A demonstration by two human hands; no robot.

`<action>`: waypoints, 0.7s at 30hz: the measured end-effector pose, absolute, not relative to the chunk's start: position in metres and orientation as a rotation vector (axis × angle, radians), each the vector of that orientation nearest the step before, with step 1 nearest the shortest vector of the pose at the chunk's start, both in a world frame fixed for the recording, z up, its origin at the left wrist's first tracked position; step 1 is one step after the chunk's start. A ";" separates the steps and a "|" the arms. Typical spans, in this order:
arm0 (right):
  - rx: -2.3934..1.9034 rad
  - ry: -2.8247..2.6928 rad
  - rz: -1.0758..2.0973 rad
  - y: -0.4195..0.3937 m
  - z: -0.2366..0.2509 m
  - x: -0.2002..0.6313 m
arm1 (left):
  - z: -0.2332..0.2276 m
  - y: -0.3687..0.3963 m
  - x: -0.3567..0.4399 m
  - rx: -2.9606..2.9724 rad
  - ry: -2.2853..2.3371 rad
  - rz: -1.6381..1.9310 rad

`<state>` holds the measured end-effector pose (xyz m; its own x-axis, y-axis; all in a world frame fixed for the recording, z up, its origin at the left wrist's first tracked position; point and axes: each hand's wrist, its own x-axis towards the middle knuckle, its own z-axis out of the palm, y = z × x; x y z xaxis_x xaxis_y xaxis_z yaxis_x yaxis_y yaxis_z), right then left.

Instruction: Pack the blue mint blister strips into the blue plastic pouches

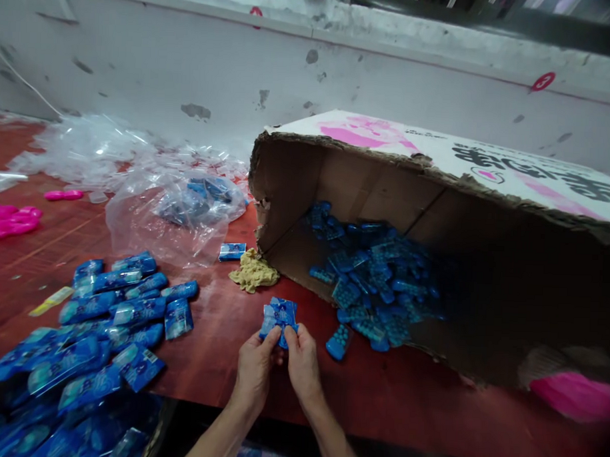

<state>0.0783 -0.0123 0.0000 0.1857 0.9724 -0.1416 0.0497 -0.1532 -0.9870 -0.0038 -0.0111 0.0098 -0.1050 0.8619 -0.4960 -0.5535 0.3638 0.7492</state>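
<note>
My left hand (254, 368) and my right hand (303, 363) are side by side near the table's front edge. Both pinch the near end of a blue printed plastic wrapper (281, 311), thumbs pressed close together. Whether anything is inside it cannot be made out. Right of my hands lies a small clear container of blue beads (338, 341). More such containers (378, 278) spill from the open cardboard box (287, 168) lying on its side. Left of my hands, several blue wrapped packs (137, 310) are heaped on the table.
A yellow putty-like lump (254, 271) sits beside a flat blue packet (233, 251). Behind are a clear plastic bag (130, 216) and loose clear plastic pieces (88, 144). Pink items (10, 222) lie far left. More blue packs (92, 428) fill a container below the table edge.
</note>
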 end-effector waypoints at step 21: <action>-1.167 -0.834 1.404 -0.011 0.020 0.101 | 0.009 -0.021 -0.012 0.296 1.066 1.014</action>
